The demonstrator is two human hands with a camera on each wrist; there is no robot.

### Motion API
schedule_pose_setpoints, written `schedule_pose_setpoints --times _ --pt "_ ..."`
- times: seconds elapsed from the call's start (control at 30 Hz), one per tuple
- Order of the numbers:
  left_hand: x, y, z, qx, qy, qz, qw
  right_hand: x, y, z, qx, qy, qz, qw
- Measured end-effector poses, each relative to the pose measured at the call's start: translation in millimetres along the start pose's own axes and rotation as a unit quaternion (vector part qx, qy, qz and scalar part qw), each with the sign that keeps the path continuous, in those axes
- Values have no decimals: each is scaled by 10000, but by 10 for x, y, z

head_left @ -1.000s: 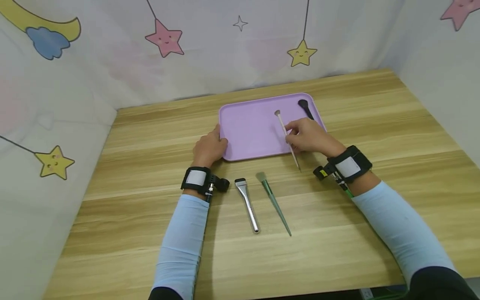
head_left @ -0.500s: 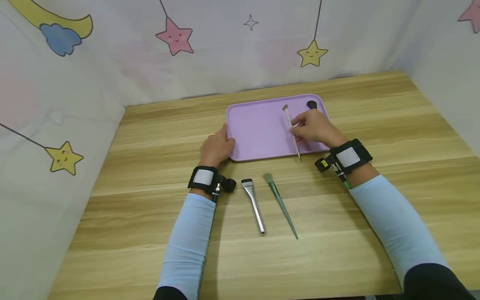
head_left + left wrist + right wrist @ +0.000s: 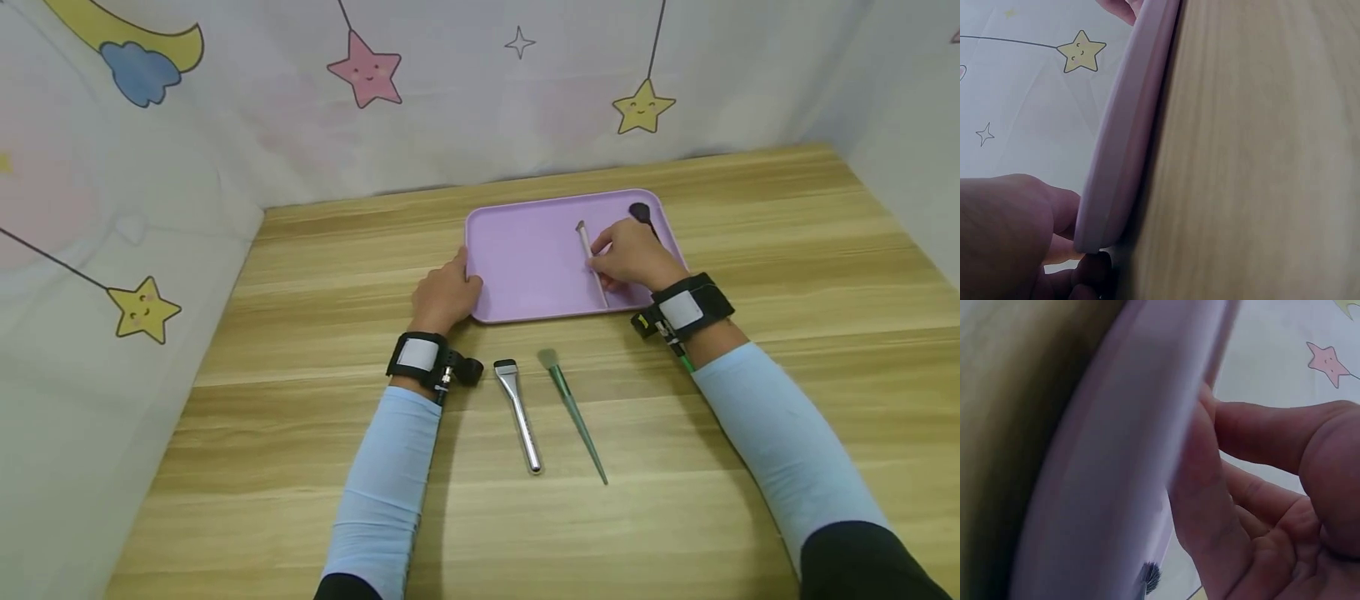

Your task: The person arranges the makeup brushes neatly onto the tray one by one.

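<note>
Tail of the thin pale brush [image 3: 585,242] is now inside the tray [image 3: 525,258] — that's the change. A sec ago it poked past the near rim, over the table [image 3: 315,358]; now all that shows of the brush sits within the tray's outline, tail just inside that rim, head pointing to the far side. R hand [image 3: 633,254] pinches it btwn thumb & fingers, so no release yet; whether it touches the tray floor, can't tell. Judging by this, placement looks almost complete, grip aside.

L hand [image 3: 446,292] is still at the tray's near-left corner, thumb & fingers gripping it there. Black brush [image 3: 640,212] is in the tray too, nr the far-right corner, partly hidden by the R hand. So two within the outline, two out: silver brush [image 3: 519,417] and green brush [image 3: 574,412] lie apart on the table, this side of the tray, silver to the left.

Writing: none legible. White patches [image 3: 418,354] on the wrist straps [image 3: 708,293] look blank; yellow mark [image 3: 643,322] at the R wrist is too small to make out. No brand readable on tray or brushes. Backdrop [image 3: 450,142] has cartoon pics only — stars, moon, cloud.
</note>
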State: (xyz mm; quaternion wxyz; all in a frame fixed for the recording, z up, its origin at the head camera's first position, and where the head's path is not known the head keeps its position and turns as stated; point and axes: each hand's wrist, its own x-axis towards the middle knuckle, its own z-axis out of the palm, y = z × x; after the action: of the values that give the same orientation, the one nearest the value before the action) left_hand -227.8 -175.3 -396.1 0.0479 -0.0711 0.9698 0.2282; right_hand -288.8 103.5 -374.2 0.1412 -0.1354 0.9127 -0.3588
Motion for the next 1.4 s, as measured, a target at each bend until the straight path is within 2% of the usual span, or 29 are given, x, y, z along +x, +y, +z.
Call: schedule_pose_setpoints --times 0.2,0.33,0.43,0.67,0.83,1.1,1.4 --pt "14 27 22 -22 -1 40 10000 -37 -19 15 -516 166 44 9985" --pt "12 5 15 45 -4 -6 10000 -76 -76 37 -1013 83 -29 9948" --pt "-10 -11 10 26 -28 -26 10000 -91 -82 78 -1187 28 -112 9929" --pt "-74 -47 92 -17 -219 -58 9997 -174 -21 180 -1059 -91 12 9943" --pt "-75 -73 120 -14 -224 -20 9997 -254 -67 166 -1073 119 -55 9941" --pt "-25 -56 56 74 -130 16 9999 -328 -204 100 -992 220 -476 9937" --pt "-3 16 -4 49 -84 23 10000 -399 -346 63 -914 2 -583 9941"
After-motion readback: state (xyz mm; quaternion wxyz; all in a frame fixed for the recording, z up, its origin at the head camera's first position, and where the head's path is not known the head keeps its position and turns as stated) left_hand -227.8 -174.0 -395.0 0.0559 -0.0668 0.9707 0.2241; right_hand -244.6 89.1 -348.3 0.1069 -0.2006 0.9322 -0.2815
